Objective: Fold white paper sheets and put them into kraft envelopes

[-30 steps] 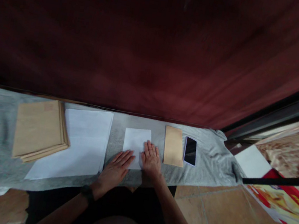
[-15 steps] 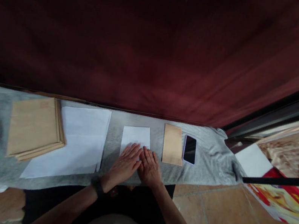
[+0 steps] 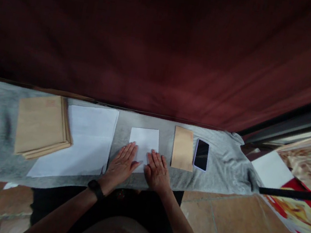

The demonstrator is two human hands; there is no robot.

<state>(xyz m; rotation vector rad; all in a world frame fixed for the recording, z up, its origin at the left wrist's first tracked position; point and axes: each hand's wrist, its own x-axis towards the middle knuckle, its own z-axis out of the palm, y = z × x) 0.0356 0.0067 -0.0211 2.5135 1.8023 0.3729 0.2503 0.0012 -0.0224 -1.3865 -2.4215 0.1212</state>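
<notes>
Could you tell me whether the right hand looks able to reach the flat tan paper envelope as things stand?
Probably yes: the right hand lies at the edge of the small white rectangular paper, and only grey cloth shows between it and the envelope.

- No text could be read.
- The faint reddish print on the brown envelopes point(image 3: 41, 125) was too blurred.
- Yellow marks on the red-edged printed sheet point(image 3: 300, 210) were equally illegible.
</notes>
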